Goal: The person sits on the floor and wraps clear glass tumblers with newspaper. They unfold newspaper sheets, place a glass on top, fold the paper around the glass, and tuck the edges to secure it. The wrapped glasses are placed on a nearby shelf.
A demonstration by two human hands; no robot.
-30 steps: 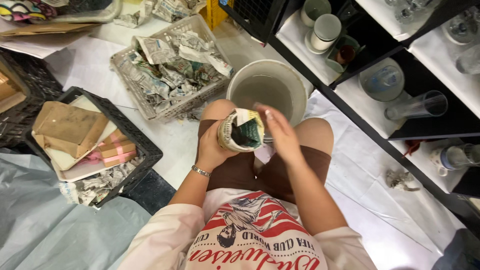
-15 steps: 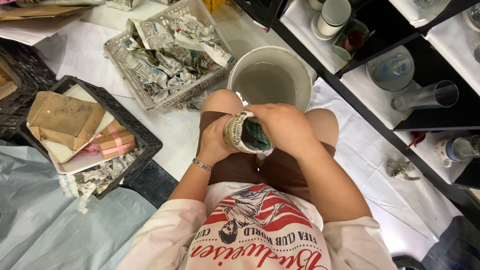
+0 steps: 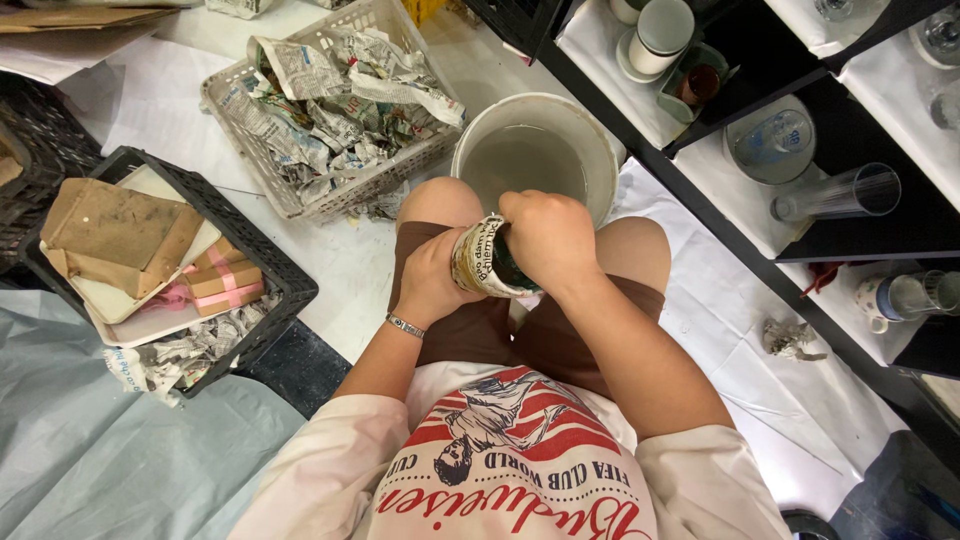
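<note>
A newspaper-wrapped cup (image 3: 487,262) sits between the person's two hands, held over the lap just in front of the knees, its mouth turned toward the right hand. The left hand (image 3: 432,283) is curled around the cup's wrapped side and base, gripping it; a thin bracelet (image 3: 405,325) circles that wrist. The right hand (image 3: 548,236) is closed into a fist over the cup's open end, fingers folded down into or onto the paper there (whether they pinch the paper or press inside the cup cannot be told). Just beyond the knees stands a white bucket (image 3: 478,135) holding cloudy water, nearly touching the right hand's knuckles in the view. To the left of the bucket is a pale plastic basket (image 3: 232,118) heaped with crumpled newspaper. Nearer the person on the left, a black crate (image 3: 268,262) holds brown paper, a flat pale tray and small parcels bound with pink tape, with more torn newspaper at its near end. On the right runs a dark shelf (image 3: 700,200) lined with white paper, carrying white cups, a small dish, a glass lid and a clear tumbler (image 3: 838,194) lying on its side. A small wad of paper (image 3: 790,338) lies on the white sheet covering the floor beside the right thigh.
</note>
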